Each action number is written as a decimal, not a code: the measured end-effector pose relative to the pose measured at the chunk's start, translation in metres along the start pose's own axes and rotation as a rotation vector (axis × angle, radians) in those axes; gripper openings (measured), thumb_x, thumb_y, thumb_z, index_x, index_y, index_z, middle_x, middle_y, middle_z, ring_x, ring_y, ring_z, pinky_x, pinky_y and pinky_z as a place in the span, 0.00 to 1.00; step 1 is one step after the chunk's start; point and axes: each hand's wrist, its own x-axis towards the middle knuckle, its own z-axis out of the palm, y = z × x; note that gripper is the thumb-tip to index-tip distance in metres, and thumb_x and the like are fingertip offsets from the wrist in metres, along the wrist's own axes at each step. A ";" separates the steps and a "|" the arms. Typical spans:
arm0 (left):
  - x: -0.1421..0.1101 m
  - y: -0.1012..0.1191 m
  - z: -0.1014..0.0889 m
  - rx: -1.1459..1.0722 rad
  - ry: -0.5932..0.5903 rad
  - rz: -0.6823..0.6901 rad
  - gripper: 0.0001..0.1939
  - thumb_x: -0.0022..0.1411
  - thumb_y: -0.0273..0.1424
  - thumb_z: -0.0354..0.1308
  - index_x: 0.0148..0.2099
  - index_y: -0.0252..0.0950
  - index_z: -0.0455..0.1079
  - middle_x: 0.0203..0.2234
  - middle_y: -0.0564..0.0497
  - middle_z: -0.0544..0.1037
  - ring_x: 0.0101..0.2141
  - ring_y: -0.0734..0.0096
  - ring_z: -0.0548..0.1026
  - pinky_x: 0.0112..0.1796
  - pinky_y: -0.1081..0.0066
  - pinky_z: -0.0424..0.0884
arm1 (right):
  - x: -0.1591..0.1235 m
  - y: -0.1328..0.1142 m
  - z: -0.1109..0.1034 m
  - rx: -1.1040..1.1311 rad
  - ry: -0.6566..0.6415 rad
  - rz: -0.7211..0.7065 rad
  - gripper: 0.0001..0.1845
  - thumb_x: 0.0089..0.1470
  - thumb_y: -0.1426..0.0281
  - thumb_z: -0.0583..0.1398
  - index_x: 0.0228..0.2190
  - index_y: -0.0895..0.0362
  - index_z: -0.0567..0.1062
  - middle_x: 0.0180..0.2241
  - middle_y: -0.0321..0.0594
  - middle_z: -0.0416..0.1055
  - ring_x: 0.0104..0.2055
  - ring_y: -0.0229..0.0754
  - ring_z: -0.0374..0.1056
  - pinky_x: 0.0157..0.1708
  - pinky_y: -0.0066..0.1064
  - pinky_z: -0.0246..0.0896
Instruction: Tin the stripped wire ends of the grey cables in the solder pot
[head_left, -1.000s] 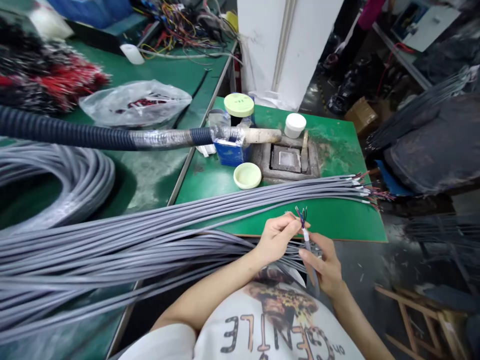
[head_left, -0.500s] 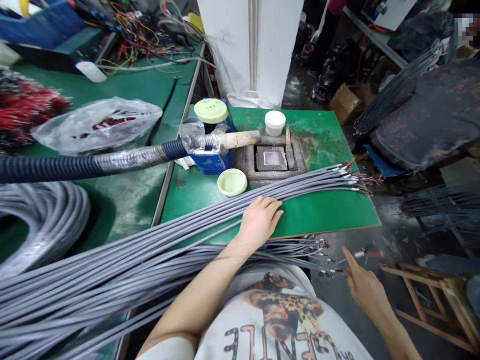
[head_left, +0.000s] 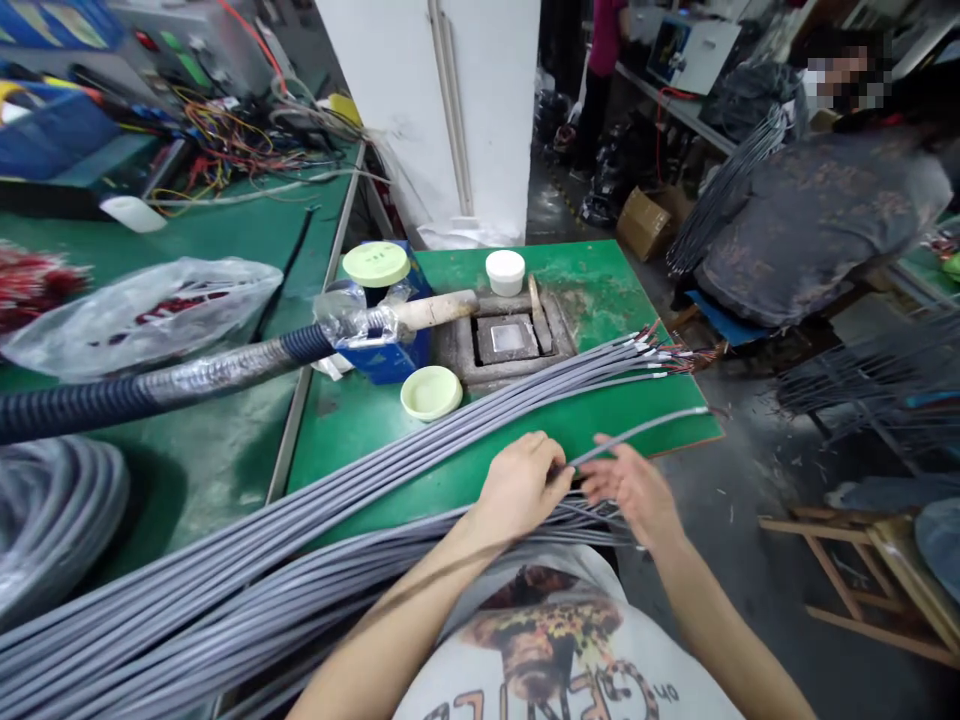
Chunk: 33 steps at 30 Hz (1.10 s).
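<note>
Your left hand point(head_left: 521, 487) is clenched around 1 grey sheathed cable point(head_left: 637, 431), which comes out of your fingers and runs right across the green table point(head_left: 622, 300), its tip ending near the table's front edge. Your right hand point(head_left: 634, 487) is released, fingers spread, just beside that cable and gripping nothing.

A long bundle of grey cables point(head_left: 360, 500) sweeps diagonally from the lower left across the table. Its upper strands end at the right in stripped tips with thin coloured wires point(head_left: 675, 360), while a lower group passes under your hands and over the table's front edge.

Beyond the bundle, a square metal pot point(head_left: 508, 340) sits in a grey block point(head_left: 457, 350). Around it are a pale green dish point(head_left: 430, 392), a white-lidded tub point(head_left: 505, 272), a jar with a pale green lid point(head_left: 376, 264) and a blue box point(head_left: 382, 362). A black corrugated hose point(head_left: 150, 392) leads to a wooden handle point(head_left: 435, 310) that lies over the box.

On the neighbouring table point(head_left: 202, 250) lie a plastic bag point(head_left: 142, 315), a coil of grey cable point(head_left: 52, 520) and a tangle of coloured wires point(head_left: 232, 150). A co-worker in a dark printed shirt point(head_left: 817, 220) is at the right.
</note>
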 end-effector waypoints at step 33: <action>-0.013 -0.014 -0.020 -1.259 0.862 -0.379 0.10 0.49 0.33 0.66 0.31 0.35 0.69 0.22 0.56 0.71 0.24 0.79 0.66 0.28 0.77 0.63 | 0.018 -0.040 0.063 -0.891 -0.264 -0.238 0.17 0.61 0.63 0.51 0.45 0.57 0.73 0.14 0.30 0.60 0.17 0.35 0.59 0.19 0.25 0.55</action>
